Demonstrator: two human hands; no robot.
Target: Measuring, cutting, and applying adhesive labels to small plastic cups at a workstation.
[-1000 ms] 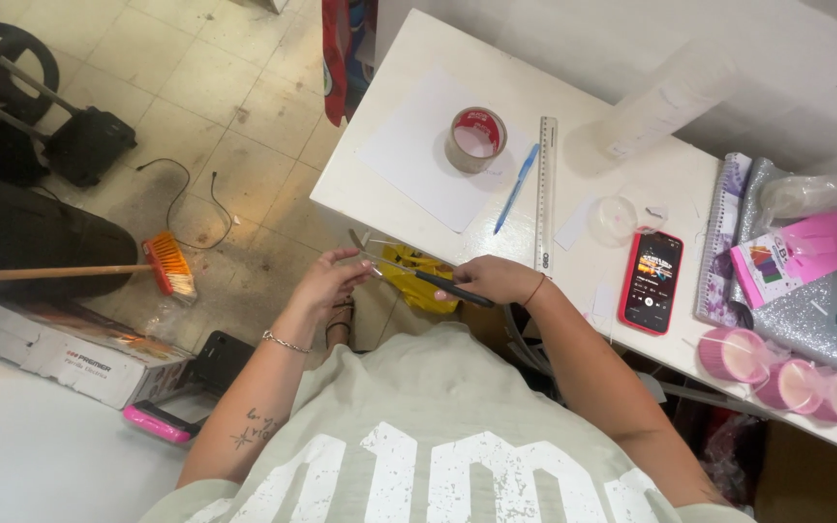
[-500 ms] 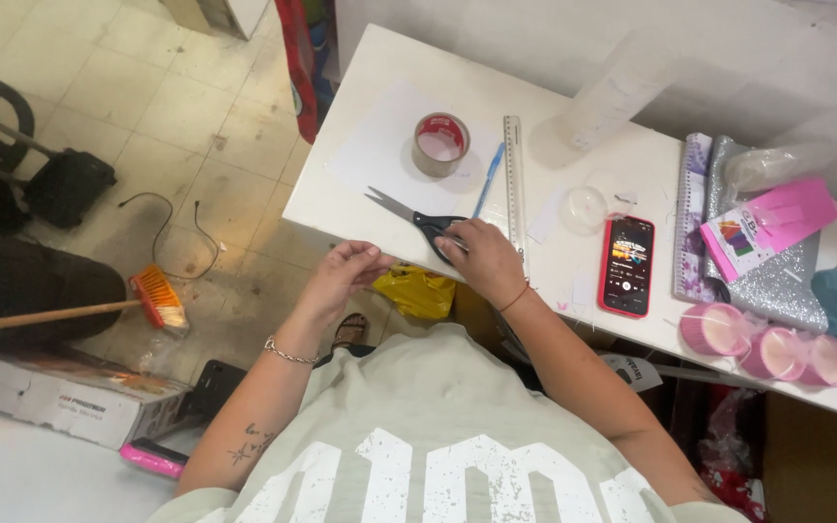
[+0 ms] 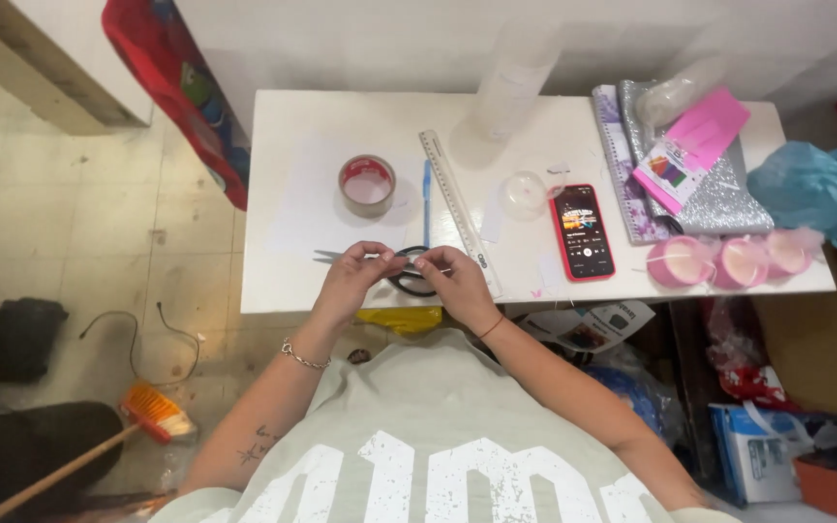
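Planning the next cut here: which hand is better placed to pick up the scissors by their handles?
Probably the right hand: it lies beside the black handle loops of the scissors. The left hand is over the blade end, further from the handles.

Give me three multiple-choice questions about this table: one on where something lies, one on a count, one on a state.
1. Where does the tape roll lie?
A. left of the pen
B. on the phone
C. on the floor

2. How many pink cups stand at the table's near right edge?
A. one
B. three
C. five

3. What is the phone's screen doing?
A. dark
B. lit
C. face down

Answers: 1 A, the roll sits just left of the blue pen. 2 B, three cups stand in a row. 3 B, the screen shows a bright picture.
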